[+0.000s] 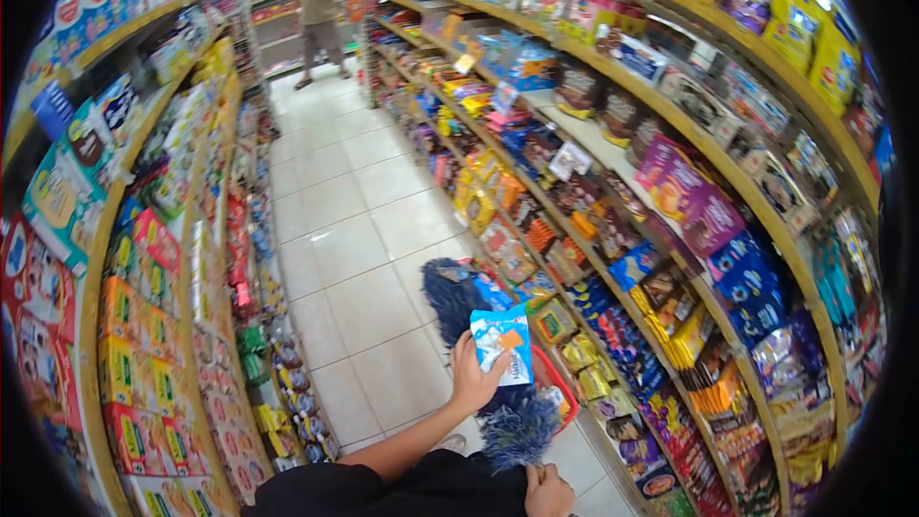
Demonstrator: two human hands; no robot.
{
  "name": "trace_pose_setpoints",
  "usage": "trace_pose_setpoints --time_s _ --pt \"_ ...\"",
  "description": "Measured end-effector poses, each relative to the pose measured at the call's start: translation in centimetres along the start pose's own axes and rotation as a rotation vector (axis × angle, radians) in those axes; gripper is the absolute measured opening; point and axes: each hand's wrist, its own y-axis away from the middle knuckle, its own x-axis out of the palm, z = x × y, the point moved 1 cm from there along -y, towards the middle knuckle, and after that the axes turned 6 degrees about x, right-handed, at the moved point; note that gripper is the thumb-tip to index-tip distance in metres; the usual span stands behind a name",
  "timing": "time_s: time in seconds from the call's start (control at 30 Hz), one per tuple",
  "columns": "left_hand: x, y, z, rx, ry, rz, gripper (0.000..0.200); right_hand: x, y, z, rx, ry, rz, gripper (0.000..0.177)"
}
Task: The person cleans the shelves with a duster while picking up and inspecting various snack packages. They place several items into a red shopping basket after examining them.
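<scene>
My left hand (pixel 474 375) reaches forward at the lower middle, its fingers and thumb closed on a blue-and-white snack packet (pixel 504 343). An orange shape and lettering are printed on the packet's front. Below and to the right, my right hand (pixel 549 495) grips the handle end of a fluffy dark blue duster (pixel 522 429). The duster stretches up and away behind the packet, which hides its middle stretch, and its far end shows over the floor tiles. Partly covered by the packet and duster is a red basket (pixel 571 393) on the floor beside the right shelves.
Stocked shelves (pixel 670 273) of bagged and wrapped snacks curve along my right. More shelves (pixel 203 335) with boxed goods line the left. Between them runs a white tiled aisle floor (pixel 359 220). A person (pixel 318 10) stands at the far end, near another shelf.
</scene>
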Motion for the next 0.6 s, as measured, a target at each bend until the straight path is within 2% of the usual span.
trace_pose_setpoints --time_s 0.13,0.17,0.27,0.3,0.4,0.43,0.53,0.57,0.6 --pt "-0.8 -0.3 2.3 -0.194 0.203 0.004 0.036 0.0 -0.5 -1.0 0.018 0.055 -0.058 0.034" --pt "-1.5 -0.4 2.9 -0.265 0.241 0.087 0.04 0.1 -0.6 -1.4 0.006 0.047 -0.095 0.034" --pt "-3.7 -1.2 4.3 -0.307 0.72 0.133 0.05 -1.2 0.0 -1.5 0.018 0.047 -0.115 0.033" --pt "-5.2 -1.1 4.2 -0.402 0.834 0.2 0.06 -1.4 0.2 -1.7 0.01 0.026 -0.128 0.033" --pt "-4.1 1.4 7.7 -0.759 1.044 0.157 0.063 -1.9 0.4 -1.5 -0.003 0.03 -0.141 0.033" --pt "-3.1 2.4 7.2 -0.683 0.944 0.146 0.06 -2.0 0.4 -1.2 -0.017 0.036 -0.147 0.033" --pt "-1.4 2.3 5.7 -0.697 0.831 -0.092 0.059 -2.2 0.5 -1.3 -0.028 0.053 -0.146 0.032" --pt "-1.3 1.9 5.4 -0.779 0.994 -0.211 0.056 -2.2 0.5 -1.5 -0.026 0.059 -0.144 0.032" --pt "-1.3 1.9 5.5 -0.833 0.983 -0.24 0.056 -2.2 0.6 -2.1 -0.024 0.075 -0.154 0.031"
